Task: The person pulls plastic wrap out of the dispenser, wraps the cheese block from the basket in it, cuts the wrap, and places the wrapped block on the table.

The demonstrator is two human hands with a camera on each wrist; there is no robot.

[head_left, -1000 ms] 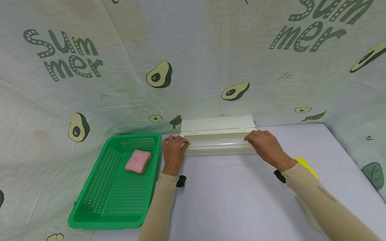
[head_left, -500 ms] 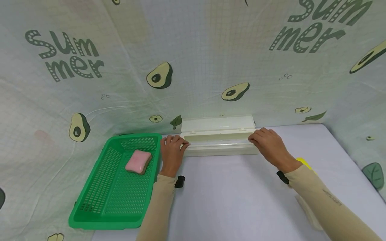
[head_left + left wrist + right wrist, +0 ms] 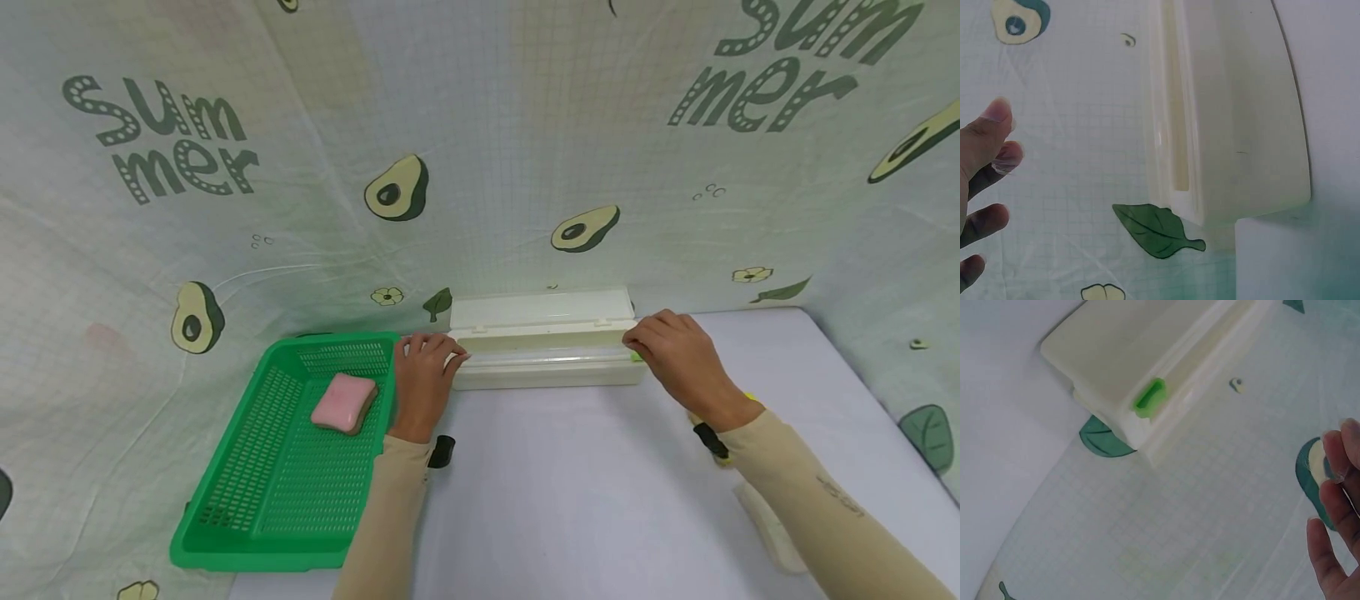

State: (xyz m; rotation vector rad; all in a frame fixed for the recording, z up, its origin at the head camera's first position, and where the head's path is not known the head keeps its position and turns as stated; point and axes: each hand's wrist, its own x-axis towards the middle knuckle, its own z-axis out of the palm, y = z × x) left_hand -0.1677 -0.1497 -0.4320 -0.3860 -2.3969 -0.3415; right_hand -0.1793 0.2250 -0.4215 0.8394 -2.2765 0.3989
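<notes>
Left grip (image 3: 425,382) and right grip (image 3: 684,367) pinch clear film (image 3: 1006,164) near the desk's (image 3: 570,483) far edge, probably unrolling it, which calls for an even pull.

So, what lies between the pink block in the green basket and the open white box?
The head view shows the green basket's side wall, then the left hand, between the pink block and the white box.

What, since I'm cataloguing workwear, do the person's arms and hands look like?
The left sleeve and right sleeve are long and beige; the right bears a small dark marking, unreadable. A black device sits at each wrist. The left hand and right hand are ungloved.
</notes>
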